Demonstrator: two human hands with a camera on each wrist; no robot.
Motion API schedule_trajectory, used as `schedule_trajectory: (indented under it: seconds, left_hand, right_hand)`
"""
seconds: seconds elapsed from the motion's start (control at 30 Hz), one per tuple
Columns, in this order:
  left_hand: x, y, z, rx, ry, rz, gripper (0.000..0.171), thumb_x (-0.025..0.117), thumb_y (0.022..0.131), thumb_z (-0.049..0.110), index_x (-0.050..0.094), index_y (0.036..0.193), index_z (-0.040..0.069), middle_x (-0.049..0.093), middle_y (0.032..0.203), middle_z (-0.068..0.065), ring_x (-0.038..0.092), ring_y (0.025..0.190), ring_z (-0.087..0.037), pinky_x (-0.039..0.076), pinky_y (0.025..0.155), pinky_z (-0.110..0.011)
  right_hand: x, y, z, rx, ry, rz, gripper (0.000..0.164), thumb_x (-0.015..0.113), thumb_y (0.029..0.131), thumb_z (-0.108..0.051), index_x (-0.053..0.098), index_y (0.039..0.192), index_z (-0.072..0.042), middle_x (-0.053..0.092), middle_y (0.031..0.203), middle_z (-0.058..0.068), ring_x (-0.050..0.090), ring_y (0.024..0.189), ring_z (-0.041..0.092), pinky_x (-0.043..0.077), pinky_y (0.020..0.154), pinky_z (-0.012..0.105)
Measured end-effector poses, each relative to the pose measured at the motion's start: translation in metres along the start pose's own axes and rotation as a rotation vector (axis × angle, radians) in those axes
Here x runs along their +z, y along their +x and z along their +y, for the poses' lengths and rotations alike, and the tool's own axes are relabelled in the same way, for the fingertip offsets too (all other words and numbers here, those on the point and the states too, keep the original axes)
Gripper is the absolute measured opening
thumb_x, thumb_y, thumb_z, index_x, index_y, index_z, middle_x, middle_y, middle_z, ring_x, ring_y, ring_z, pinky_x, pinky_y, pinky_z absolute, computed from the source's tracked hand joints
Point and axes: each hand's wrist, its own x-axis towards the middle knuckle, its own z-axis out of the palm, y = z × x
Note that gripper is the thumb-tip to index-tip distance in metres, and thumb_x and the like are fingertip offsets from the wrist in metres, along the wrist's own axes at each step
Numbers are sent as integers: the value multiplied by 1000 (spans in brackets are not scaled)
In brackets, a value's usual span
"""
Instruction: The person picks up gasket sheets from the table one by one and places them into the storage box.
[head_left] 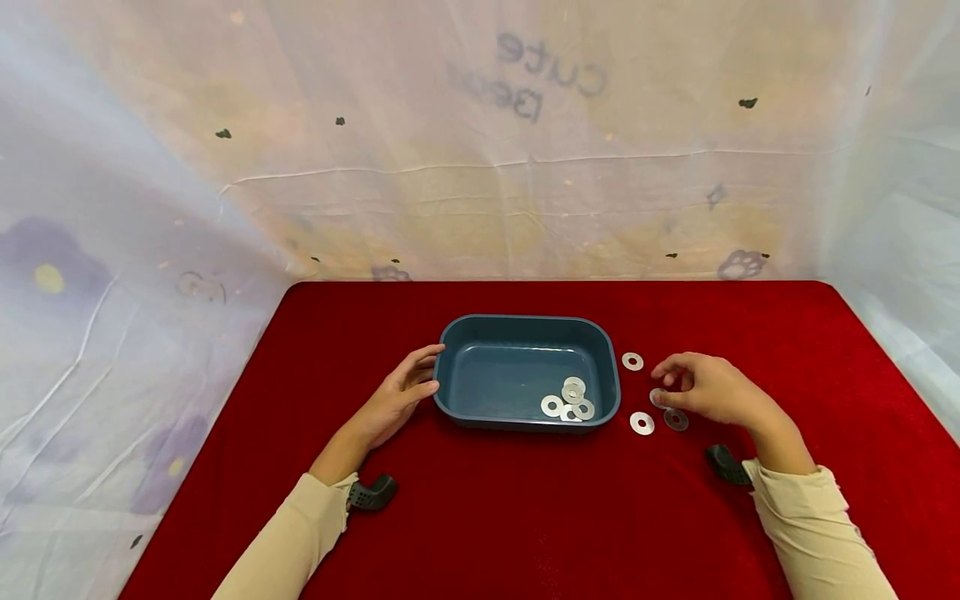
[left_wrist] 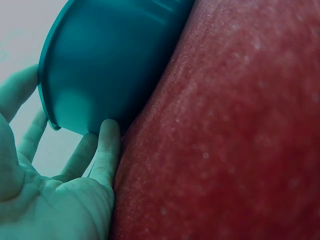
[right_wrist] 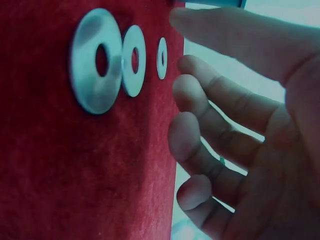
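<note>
A blue-grey plastic bin (head_left: 480,375) stands on the red cloth, with several flat metal washers (head_left: 590,412) in its near right corner. My left hand (head_left: 392,402) rests its extended fingertips and thumb against the bin's left end. In the left wrist view, the fingers (left_wrist: 108,145) lie on the outer wall, one near the rim. To the right of the bin, my right hand (head_left: 712,390) hovers over loose washers with fingers loosely bent, holding nothing. One washer (head_left: 655,401) is partly covered by the thumb. The right wrist view has a washer (right_wrist: 84,67) apart from the fingertips.
Beside the bin lie another washer (head_left: 626,364) towards the back and one (head_left: 635,426) nearer me. Red cloth (head_left: 495,517) covers the table, and a pale printed curtain (head_left: 465,208) encloses its back and sides.
</note>
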Motion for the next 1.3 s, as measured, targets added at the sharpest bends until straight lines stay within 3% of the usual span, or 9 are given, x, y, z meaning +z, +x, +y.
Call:
schedule_trajectory:
  seconds: [0.33, 0.93, 1.3]
  left_hand:
    - [0, 0, 0, 3, -2, -5, 59, 53, 103, 17, 28, 156, 20, 29, 156, -14, 32, 140, -32, 41, 104, -21]
    - [0, 1, 0, 6, -4, -5, 58, 53, 103, 16, 28, 156, 20, 30, 155, -14, 35, 138, -28, 41, 104, -21]
    - [0, 1, 0, 0, 8, -4, 59, 54, 103, 17, 28, 156, 21, 29, 156, -12, 33, 138, -28, 41, 103, -20]
  right_hand:
    - [3, 2, 6, -10, -14, -60, 27, 84, 78, -26, 70, 96, -12, 66, 88, -1, 55, 76, 7, 45, 67, 27]
    - [4, 2, 12, 31, -41, -6, 28, 83, 79, -22, 72, 100, -7, 67, 90, 4, 53, 74, 10, 44, 65, 27]
    - [4, 2, 13, 34, 41, -24, 26, 82, 80, -17, 67, 99, -6, 63, 88, 4, 50, 72, 11, 43, 62, 24]
